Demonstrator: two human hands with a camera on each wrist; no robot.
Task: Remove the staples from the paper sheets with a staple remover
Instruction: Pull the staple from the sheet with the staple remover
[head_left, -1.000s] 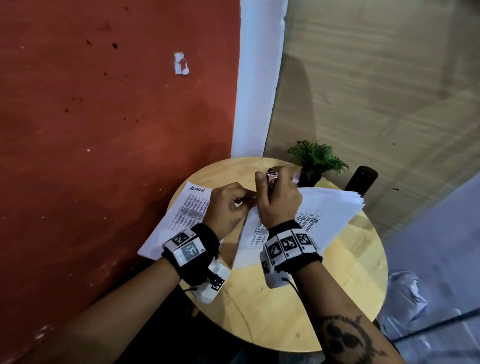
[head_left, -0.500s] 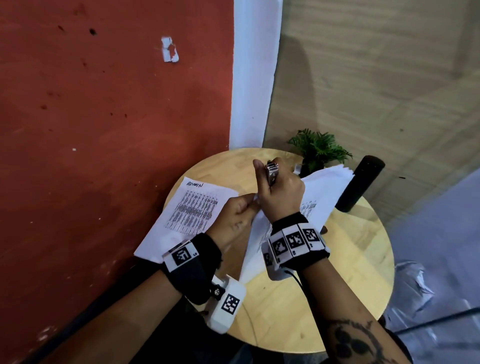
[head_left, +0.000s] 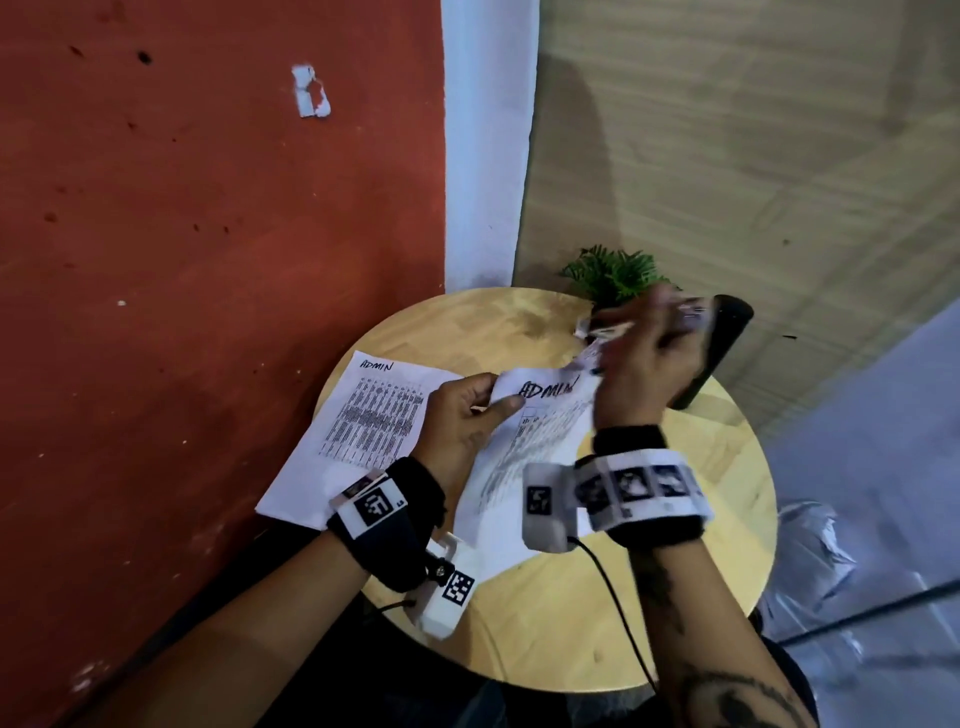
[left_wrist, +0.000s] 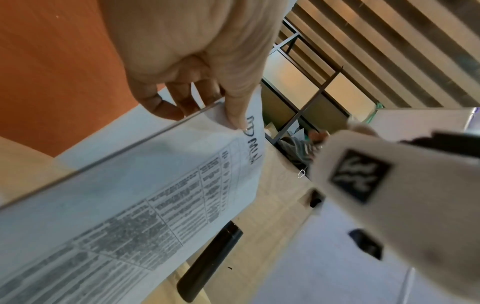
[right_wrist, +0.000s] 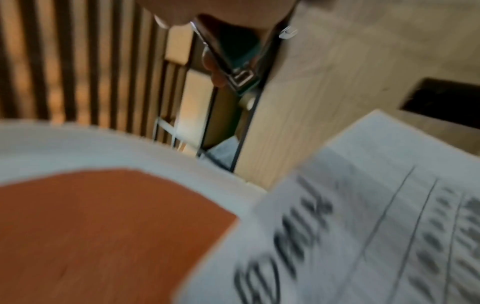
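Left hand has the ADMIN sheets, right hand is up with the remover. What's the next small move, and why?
Probably lay the held sheets onto the loose sheet on the table: the left hand pinches their top edge, while the right hand has lifted the staple remover clear.

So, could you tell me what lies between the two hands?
In the head view, the sheet headed ADMIN spans from the left hand, which pinches it, toward the blurred right hand.

"ADMIN" stands handwritten at the top of the sheet (head_left: 540, 415) pinched under my left hand's (head_left: 457, 421) thumb, just beside the thumb tip. The same word tops the flat sheet (head_left: 358, 421) lying to the left of that hand (its printed table is too fine for me to read). Both my wristbands carry square coded markers, not letters.
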